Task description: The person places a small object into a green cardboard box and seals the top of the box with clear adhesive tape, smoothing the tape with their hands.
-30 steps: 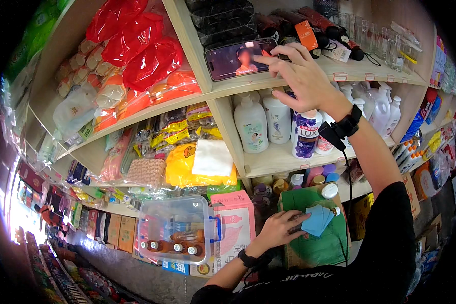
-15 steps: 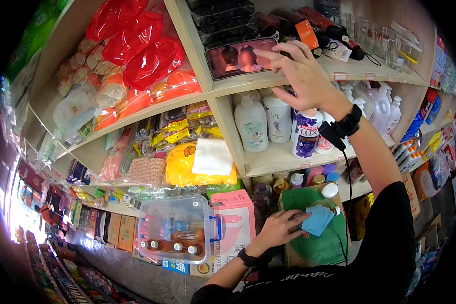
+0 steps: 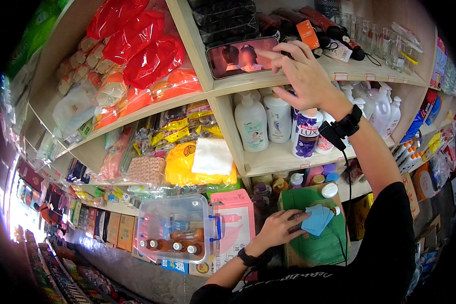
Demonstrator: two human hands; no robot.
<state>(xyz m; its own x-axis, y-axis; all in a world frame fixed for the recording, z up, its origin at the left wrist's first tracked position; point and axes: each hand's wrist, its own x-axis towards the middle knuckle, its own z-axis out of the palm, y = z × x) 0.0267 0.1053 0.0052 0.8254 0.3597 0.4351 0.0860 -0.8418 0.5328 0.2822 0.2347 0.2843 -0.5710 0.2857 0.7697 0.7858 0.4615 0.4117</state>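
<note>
My left hand (image 3: 276,230) is closed around the dark lower end of a brown bottle (image 3: 296,226), low over a green-covered box. A light blue sheet or cloth (image 3: 318,220) covers the bottle's middle, and a white cap shows at its far end. My right hand (image 3: 305,71) is raised to the shelf, fingers apart and curved, with nothing in it. Its fingertips are at the right end of a phone (image 3: 242,57) propped sideways on the shelf edge, its screen lit with a picture of two heads. Whether they touch the screen, I cannot tell.
A clear plastic bin (image 3: 175,215) with several capped brown bottles stands left of the green-covered box (image 3: 309,253), beside a pink carton (image 3: 233,223). White pump bottles (image 3: 252,124) line the shelf below the phone. A black cable (image 3: 350,197) hangs from my right wrist.
The picture on the phone screen has changed slightly. Both hands and the brown bottle stay in the same places.
</note>
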